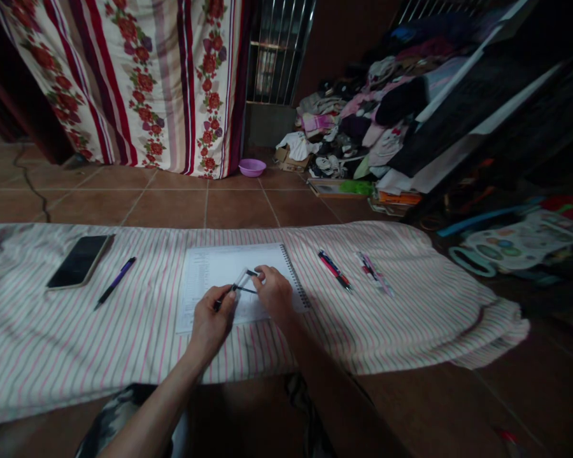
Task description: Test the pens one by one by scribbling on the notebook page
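Both of my hands are over an open spiral notebook (219, 256), on a striped cloth. My left hand (212, 315) is closed around a black pen piece (218, 305), its thumb and fingertips pinching the end. A short clear tube (241, 277) slants up from those fingertips. Below it, a thin dark stick (246, 290), which looks like a pen refill, runs towards my right hand (274, 292). The right fingers pinch a small black pen part (252, 273) near the tube's upper end. How these pieces join is too small to tell.
On the striped cloth (143, 331), a phone (79, 261) and a purple-black pen (114, 283) lie left. Several pens (334, 270) lie right of the notebook, near more pens in a clear wrapper (375, 273). Beyond are a purple basin (252, 167) and piled clothes (353, 121).
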The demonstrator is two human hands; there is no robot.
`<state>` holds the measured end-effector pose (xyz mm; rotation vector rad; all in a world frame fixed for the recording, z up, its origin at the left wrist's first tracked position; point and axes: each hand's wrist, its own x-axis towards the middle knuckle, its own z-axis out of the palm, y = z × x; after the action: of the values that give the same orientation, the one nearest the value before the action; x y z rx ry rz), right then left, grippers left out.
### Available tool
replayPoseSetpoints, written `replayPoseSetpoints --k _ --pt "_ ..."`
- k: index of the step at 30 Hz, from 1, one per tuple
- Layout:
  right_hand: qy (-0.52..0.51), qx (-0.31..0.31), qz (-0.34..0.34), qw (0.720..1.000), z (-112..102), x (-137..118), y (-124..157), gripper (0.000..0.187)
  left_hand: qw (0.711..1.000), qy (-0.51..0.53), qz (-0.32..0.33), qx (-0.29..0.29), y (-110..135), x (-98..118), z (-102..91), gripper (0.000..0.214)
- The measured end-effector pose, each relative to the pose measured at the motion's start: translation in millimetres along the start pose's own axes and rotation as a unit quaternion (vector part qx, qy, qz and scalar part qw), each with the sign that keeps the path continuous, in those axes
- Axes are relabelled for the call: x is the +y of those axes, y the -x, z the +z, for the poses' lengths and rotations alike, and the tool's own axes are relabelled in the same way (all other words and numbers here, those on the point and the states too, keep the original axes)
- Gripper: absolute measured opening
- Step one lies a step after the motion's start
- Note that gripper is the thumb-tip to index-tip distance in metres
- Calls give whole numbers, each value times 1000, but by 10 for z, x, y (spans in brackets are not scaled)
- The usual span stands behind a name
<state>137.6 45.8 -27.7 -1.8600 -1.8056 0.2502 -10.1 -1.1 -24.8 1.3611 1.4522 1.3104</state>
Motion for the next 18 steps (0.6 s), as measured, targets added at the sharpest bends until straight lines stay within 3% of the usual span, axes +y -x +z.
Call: replayPoseSetpoints --k 5,11,18 --pt "-43 34 3 998 -50 8 50 23 1000 21 -3 0 -29 -45 20 25" --pt "-171 75 -16 982 -222 -89 106 20 997 73 -36 -2 -45 -138 47 28" --pt "-358 -35 29 933 -255 -198 144 23 999 33 -27 -21 -9 -126 31 28"
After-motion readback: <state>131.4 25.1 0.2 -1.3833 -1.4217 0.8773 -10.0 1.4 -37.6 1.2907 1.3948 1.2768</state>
